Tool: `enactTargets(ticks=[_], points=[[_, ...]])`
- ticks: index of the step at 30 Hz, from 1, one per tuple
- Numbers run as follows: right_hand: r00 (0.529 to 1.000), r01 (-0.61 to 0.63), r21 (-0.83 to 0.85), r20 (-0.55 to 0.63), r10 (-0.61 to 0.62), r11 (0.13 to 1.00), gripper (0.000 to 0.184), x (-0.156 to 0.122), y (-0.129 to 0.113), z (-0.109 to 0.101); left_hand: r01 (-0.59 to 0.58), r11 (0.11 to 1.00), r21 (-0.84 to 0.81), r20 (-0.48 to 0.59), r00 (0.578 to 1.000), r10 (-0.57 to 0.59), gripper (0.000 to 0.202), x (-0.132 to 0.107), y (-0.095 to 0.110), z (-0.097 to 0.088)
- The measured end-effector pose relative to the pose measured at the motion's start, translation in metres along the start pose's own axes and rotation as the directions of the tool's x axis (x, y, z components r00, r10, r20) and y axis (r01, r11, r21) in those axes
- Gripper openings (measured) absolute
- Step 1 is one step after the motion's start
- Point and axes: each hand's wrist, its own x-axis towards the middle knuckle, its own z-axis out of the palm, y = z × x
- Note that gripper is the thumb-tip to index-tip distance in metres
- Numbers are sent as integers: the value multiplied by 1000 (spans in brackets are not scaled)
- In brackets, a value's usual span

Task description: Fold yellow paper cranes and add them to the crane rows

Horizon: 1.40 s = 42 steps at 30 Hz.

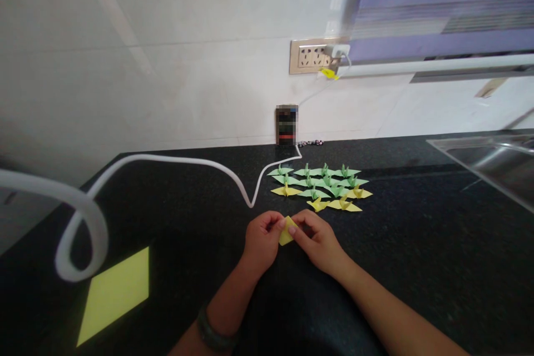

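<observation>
Between my two hands is a small folded piece of yellow paper [286,235], held just above the dark countertop. My left hand [262,238] pinches its left side between thumb and fingers. On the other side my right hand [319,239] grips it, thumb pressed on the paper's face. Just beyond my hands stand rows of folded paper cranes, several green cranes [308,182] and several yellow cranes [344,205]. A flat yellow paper sheet [119,295] lies to the left on the counter.
A white cable [179,160] loops across the left side and runs to a phone-like dark device [287,125] against the wall. Behind it are a wall socket [311,57] with a plugged-in charger and a beaded string [312,143]. A metal sink [492,158] is at right.
</observation>
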Motion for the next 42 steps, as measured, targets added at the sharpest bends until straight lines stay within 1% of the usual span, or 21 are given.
enactTargets(ticks=[5,13,17,21,23,25,27,30,32,34,35,37,40,42], points=[[998,-15,-44,-65,12,999,19,1,0,4,-26,997,70,0,1000,27,16,-5,4,3],[994,-51,-86,-97,42,995,15,0,4,4,3,999,36,-109,994,1,17,-2,2,-1],[993,-69,-115,-107,57,991,14,0,6,4,26,999,23,-133,991,-23,18,-4,4,1],[992,-73,-142,-110,57,987,13,1,5,2,9,999,38,-146,989,-4,18,-5,3,3],[994,-48,-154,-105,32,987,12,1,4,-1,-5,999,49,-130,991,12,18,-5,2,3],[997,-4,-166,-77,-9,986,12,2,5,-5,-13,999,50,-77,997,17,18,-3,1,2],[998,55,-177,-17,-59,983,11,3,5,-12,-13,999,32,21,1000,12,17,-1,1,0],[987,140,-196,108,-120,971,9,3,6,-21,-17,999,33,174,985,11,18,-1,3,-2],[969,184,-212,205,-140,960,9,3,5,-25,-83,990,115,225,973,55,17,-2,5,-4],[952,214,-233,266,-149,949,10,2,4,-27,-178,960,217,243,962,123,14,-3,8,-5],[952,216,-243,267,-149,946,10,2,4,-26,-217,942,255,252,956,152,14,-3,8,-6],[967,189,-246,217,-136,951,10,2,4,-25,-251,921,297,247,952,180,14,-3,9,-6],[991,109,-200,101,-91,974,8,2,5,-20,-240,921,307,182,965,191,16,-3,8,-6],[997,71,-169,56,-62,983,7,2,6,-18,-224,931,287,137,972,192,16,-3,7,-5]])
